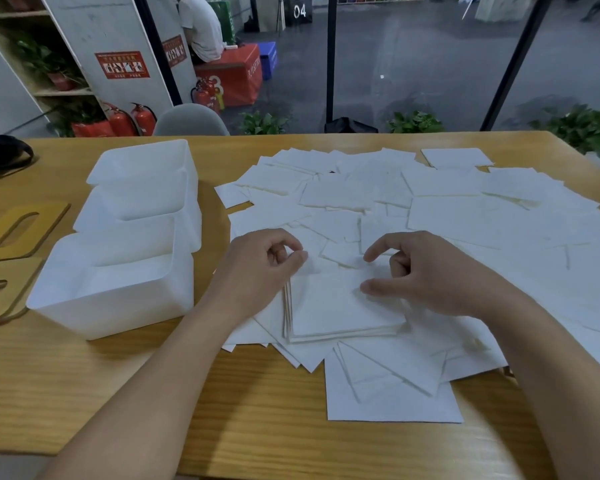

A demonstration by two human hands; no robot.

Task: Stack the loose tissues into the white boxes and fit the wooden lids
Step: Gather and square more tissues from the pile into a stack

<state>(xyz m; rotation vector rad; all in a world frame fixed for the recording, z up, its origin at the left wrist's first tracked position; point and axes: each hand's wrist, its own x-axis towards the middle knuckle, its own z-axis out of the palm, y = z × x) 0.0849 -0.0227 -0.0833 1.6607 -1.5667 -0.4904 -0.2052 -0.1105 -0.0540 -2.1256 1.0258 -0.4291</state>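
Loose white tissues (440, 209) lie scattered over the right half of the wooden table (84, 375). A small squared stack of tissues (336, 310) sits in front of me. My left hand (257, 268) hovers at the stack's far left corner, fingers curled with the thumb tip against the index finger; I see nothing between them. My right hand (420, 271) is at the stack's far right corner, its thumb touching the top tissue and its index finger arched above. Three empty white boxes (115, 289) stand in a row on the left. Two wooden lids (25, 226) with slots lie beside them.
A black bag (0, 150) lies at the table's far left corner. A grey chair back (191, 121) and potted plants (416, 123) stand beyond the far edge. A person sits on a red box (236, 74) in the background.
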